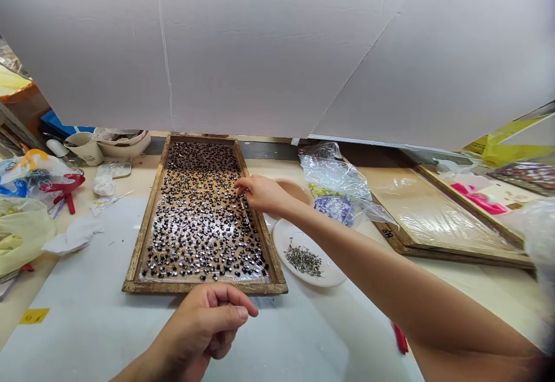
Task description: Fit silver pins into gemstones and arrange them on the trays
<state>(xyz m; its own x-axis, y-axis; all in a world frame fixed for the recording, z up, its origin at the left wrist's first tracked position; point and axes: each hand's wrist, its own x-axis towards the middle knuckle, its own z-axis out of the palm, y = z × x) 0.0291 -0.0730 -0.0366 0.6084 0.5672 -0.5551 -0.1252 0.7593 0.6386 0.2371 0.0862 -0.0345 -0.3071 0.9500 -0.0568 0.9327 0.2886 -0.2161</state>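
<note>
Your right hand [260,192] reaches out over the tray [143,237], fingertips pressed together in a pinch at its right edge, around 3 o'clock of the tray. Whether they hold 1 of the pins or a bead, you cannot tell; it is too small. The tray lies lengthwise away from you, so its rows of dark beads [199,220] stay within arm's reach. Your left hand [208,324] rests at 6 o'clock, just below the tray's near rim, fingers curled loosely with the thumb against them and nothing visible inside. The plate [333,275] of pins [303,259] sits just beside the tray at 4 o'clock, close under your right arm, likely for short trips. Crumpled plastic bags [333,180] lie at 2 o'clock.
</note>
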